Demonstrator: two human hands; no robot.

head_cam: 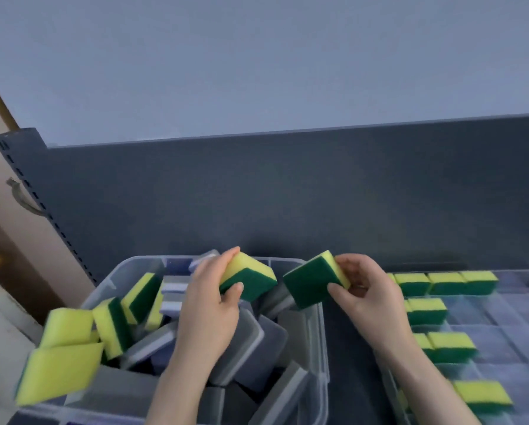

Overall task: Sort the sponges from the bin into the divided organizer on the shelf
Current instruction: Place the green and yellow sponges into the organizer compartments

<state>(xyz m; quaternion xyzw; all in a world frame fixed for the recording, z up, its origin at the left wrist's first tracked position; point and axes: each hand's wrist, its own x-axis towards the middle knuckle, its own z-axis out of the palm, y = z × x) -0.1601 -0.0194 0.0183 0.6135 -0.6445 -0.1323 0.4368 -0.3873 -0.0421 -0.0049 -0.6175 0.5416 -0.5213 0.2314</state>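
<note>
My left hand (209, 305) grips a yellow-and-green sponge (251, 277) above the clear plastic bin (316, 338). My right hand (365, 289) pinches a second yellow-and-green sponge (310, 282), green side toward me, between the bin and the clear divided organizer (508, 320) on the right. Several yellow-and-green sponges (447, 282) sit in the organizer's cells along its left side and back row. The bin holds several grey and lilac sponges (247, 342) and more yellow-and-green ones (113, 326) at its left.
Bin and organizer rest on a dark blue-grey shelf (257, 210) with a raised back edge against a pale wall. A slotted upright post (42, 207) rises at the shelf's left end. A beige cabinet with a handle (24, 197) stands further left.
</note>
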